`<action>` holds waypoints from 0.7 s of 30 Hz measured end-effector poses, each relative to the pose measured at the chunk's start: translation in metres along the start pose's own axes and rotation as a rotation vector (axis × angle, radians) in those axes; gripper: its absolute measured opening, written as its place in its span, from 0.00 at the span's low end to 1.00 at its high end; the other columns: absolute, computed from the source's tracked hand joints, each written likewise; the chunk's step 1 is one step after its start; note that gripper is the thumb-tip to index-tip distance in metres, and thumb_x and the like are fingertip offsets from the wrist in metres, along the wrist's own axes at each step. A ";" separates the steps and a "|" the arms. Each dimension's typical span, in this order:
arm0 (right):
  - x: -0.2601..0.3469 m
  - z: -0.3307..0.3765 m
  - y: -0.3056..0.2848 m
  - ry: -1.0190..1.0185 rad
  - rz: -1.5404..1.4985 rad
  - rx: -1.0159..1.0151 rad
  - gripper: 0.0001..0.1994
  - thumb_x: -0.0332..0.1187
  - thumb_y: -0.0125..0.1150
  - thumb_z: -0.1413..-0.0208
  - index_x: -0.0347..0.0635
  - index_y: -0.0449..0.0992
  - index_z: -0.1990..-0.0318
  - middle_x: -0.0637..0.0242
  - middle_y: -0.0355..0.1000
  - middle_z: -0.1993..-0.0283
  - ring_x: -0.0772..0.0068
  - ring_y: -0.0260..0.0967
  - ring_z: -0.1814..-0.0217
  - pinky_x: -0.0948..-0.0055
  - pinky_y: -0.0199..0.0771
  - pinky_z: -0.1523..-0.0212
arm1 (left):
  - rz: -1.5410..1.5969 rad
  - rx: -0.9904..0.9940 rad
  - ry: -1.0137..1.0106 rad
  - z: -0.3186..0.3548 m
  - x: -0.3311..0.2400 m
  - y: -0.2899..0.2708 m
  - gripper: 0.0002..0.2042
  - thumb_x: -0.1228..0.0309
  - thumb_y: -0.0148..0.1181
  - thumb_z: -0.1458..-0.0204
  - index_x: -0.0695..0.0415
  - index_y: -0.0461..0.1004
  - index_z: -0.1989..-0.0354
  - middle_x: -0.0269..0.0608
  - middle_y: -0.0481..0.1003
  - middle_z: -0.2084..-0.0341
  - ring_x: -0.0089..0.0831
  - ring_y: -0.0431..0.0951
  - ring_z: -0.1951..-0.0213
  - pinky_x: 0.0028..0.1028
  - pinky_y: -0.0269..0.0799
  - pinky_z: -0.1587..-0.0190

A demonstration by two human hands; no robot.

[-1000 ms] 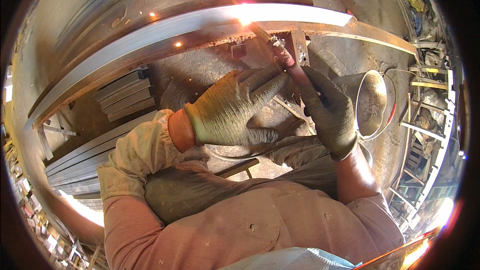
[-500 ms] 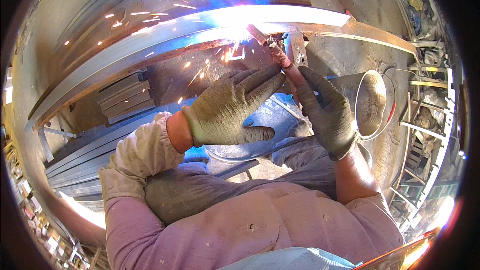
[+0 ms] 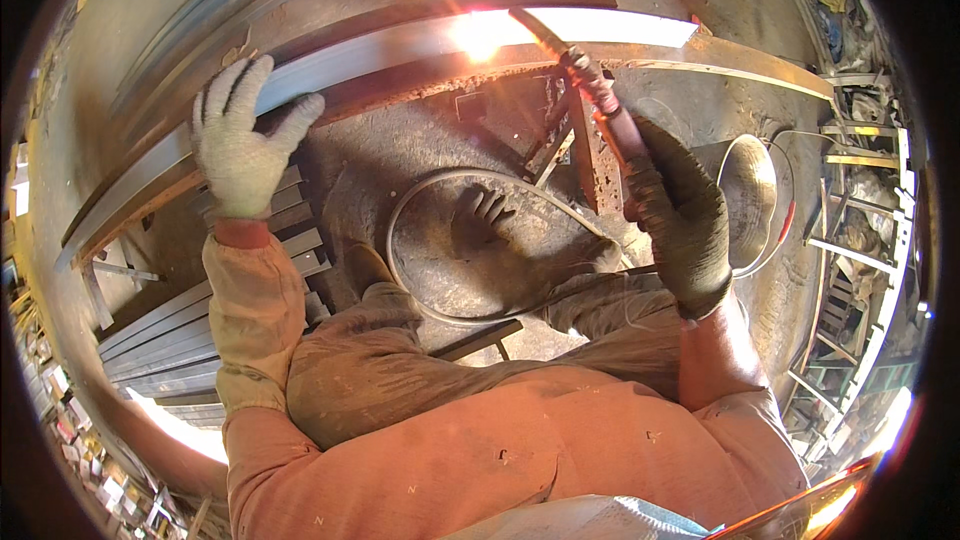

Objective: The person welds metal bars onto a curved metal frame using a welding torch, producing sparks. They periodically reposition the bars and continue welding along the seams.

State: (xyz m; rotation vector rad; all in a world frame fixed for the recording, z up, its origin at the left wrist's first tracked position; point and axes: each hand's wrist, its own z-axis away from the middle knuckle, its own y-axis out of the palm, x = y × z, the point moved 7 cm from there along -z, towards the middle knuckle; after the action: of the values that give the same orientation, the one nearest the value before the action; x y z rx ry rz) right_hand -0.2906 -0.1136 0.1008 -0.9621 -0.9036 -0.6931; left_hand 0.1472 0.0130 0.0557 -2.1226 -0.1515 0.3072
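Observation:
A long grey metal bar (image 3: 395, 52) lies across a rusty beam (image 3: 760, 78) in front of me. On the bar a bright white-orange spot (image 3: 478, 35) glows. My right hand (image 3: 685, 225), in a dark grey glove, is wrapped round the handle of a welding torch (image 3: 600, 92). The torch's narrow tip points up and left, just right of the glow. My left hand (image 3: 240, 138), in a pale glove, has its fingers spread over the bar's left part; I cannot tell whether it touches the metal. Nothing is in it.
A rusty upright (image 3: 597, 155) supports the beam. A cable loop (image 3: 392, 240) lies on the floor between my legs. Stacked metal profiles (image 3: 165, 340) sit at lower left. A round pale container (image 3: 748, 195) and a white metal rack (image 3: 850, 252) stand at right.
The blue-white arc and flying sparks are gone, leaving an orange glow. My left hand has swung left from beside the torch to the bar. The torch tip has shifted slightly up and right.

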 end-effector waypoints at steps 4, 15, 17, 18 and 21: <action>0.001 -0.003 -0.009 0.030 0.056 -0.023 0.24 0.40 0.68 0.18 0.38 0.78 0.23 0.63 0.85 0.38 0.78 0.80 0.42 0.74 0.83 0.43 | -0.032 -0.070 0.027 -0.006 0.023 0.014 0.36 0.40 0.89 0.56 0.52 0.89 0.45 0.42 0.87 0.44 0.52 0.85 0.44 0.51 0.82 0.41; 0.002 -0.005 -0.005 0.017 0.010 -0.031 0.24 0.37 0.67 0.18 0.39 0.77 0.21 0.69 0.84 0.45 0.83 0.76 0.57 0.77 0.78 0.56 | 0.108 -0.091 0.036 -0.007 0.018 0.008 0.29 0.45 0.90 0.55 0.55 0.88 0.56 0.42 0.89 0.54 0.48 0.87 0.54 0.44 0.84 0.49; 0.002 -0.006 -0.005 -0.006 0.005 -0.050 0.24 0.38 0.69 0.19 0.39 0.78 0.22 0.70 0.84 0.49 0.83 0.75 0.63 0.78 0.76 0.62 | 0.054 -0.151 0.149 -0.018 0.004 -0.005 0.26 0.46 0.89 0.52 0.56 0.89 0.60 0.42 0.89 0.54 0.49 0.87 0.53 0.44 0.83 0.49; 0.000 -0.007 -0.005 -0.022 0.010 -0.055 0.24 0.39 0.69 0.19 0.39 0.79 0.22 0.70 0.84 0.49 0.83 0.74 0.63 0.78 0.76 0.62 | 0.047 -0.169 0.166 -0.022 0.005 -0.004 0.25 0.47 0.88 0.51 0.57 0.89 0.61 0.41 0.88 0.53 0.49 0.86 0.53 0.44 0.83 0.48; 0.002 -0.006 -0.003 -0.054 0.081 -0.050 0.24 0.40 0.69 0.19 0.39 0.80 0.24 0.70 0.84 0.49 0.84 0.74 0.63 0.78 0.76 0.62 | 0.026 -0.178 0.169 -0.033 0.013 0.003 0.22 0.49 0.86 0.47 0.58 0.89 0.62 0.40 0.88 0.53 0.49 0.86 0.50 0.45 0.82 0.47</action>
State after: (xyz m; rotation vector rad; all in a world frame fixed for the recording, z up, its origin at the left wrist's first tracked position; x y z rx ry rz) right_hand -0.2901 -0.1202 0.1026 -1.0602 -0.8929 -0.6258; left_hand 0.1685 -0.0124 0.0687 -2.3169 -0.0538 0.1318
